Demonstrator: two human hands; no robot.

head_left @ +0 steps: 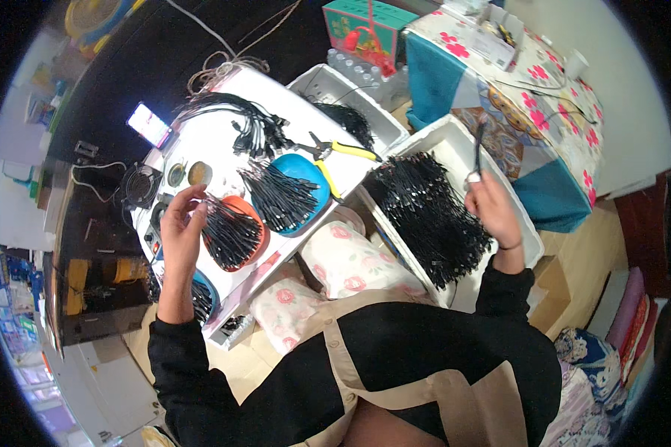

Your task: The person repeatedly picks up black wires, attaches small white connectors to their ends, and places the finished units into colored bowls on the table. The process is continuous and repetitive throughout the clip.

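My left hand [180,227] is over the white table, fingers curled and apart, beside the tips of black cables [230,232] heaped in an orange bowl [256,211]. I see nothing held in it. Out to the right, my right hand [493,212] pinches a short black cable [479,145] that points away from me. Below that hand a white foam box [516,197] holds a thick layer of black cables [425,216]. More cables [279,195] fan out of a blue bowl [309,170]. Yellow-handled pliers [324,160] lie across this bowl's far edge.
At the table's left edge stands a lit phone [149,125]. Small round tins [199,173] sit near my left hand. A further cable bundle [250,123] lies at the back. Beyond the foam box is a table with a flowered cloth [455,48]; a second foam box [395,132] stands behind.
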